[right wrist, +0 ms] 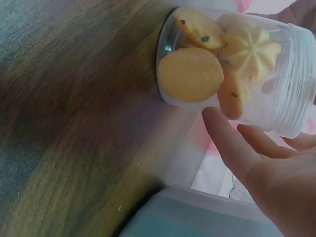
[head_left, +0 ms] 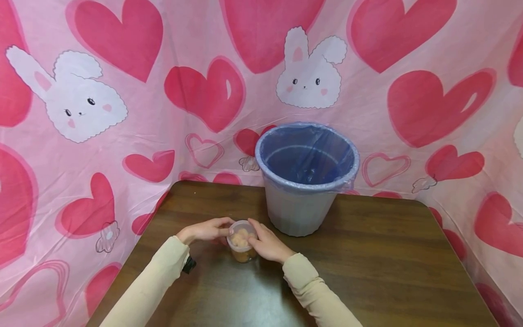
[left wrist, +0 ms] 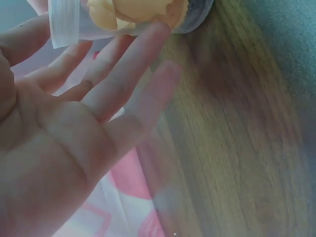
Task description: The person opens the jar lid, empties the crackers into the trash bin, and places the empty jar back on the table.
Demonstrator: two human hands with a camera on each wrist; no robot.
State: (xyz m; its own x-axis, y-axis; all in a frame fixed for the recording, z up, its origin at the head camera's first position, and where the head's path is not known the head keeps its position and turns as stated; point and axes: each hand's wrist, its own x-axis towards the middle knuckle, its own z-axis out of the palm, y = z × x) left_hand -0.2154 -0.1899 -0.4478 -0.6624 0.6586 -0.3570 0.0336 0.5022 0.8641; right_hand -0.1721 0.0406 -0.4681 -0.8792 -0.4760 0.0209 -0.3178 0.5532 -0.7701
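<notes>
- Jar: clear plastic, upright between both hands, over the table and just in front of the bin. Whether its base touches the wood is hard to tell.
- Lid: translucent, ribbed round the side, seated on the jar. Cut off by the frame edge in the right wrist view.
- Cookies: inside the jar, golden; one smooth and round, one ridged like a star, some dark-specked. They overlap, so the count is uncertain.
- Left hand: grasping the jar, thumb at the lid's edge, fingers along the far side, partly hidden in the head view.
- Right hand: grasping the opposite side, thumb near the rim; some fingers pass out of sight behind the jar.
- Bin: pale, tapered, lined with a blue bag folded over the rim. Its bottom is dark, hard to read.
- Dark object beneath the left cuff, mostly covered.
- Sleeves: cream, cut off at the lower frame edge.
- Cloth behind: pink, printed with hearts and rabbits.
</notes>
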